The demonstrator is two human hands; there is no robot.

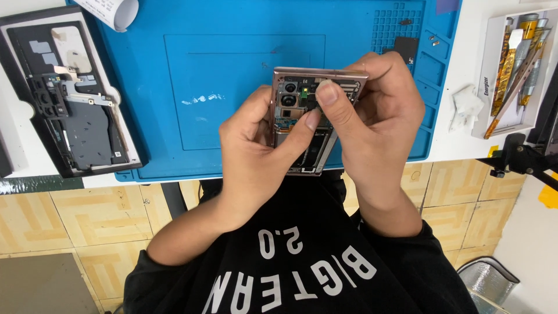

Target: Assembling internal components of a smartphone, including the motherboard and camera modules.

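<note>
Resting between both hands above the near edge of the blue work mat (232,87), the opened phone (308,125) shows its bare insides: camera modules at the far end, a dark board and thin connectors running down the middle, all inside a copper-pink metal frame. It looks light and stiff along that frame, but the exposed parts are probably fragile, so the safe hold is on the long metal edges and corners, not on the boards, lenses or ribbon connectors. The left hand (256,151) is closed around the phone's left side, its thumb lying across the middle of the open body. The right hand (378,134) grips the right edge and far corner, with its thumb pressed down on a small part near the cameras; whether anything is pinched under that thumb cannot be told. Smooth metal may slip in bare fingers, so a firm side grip seems wise. Farther out, on the left, a second opened phone body (70,99) lies flat, half on the mat. At the far left corner sits a white paper roll (113,11). To the right are a crumpled white wipe (465,107) and a white tray of tools (514,64)
</note>
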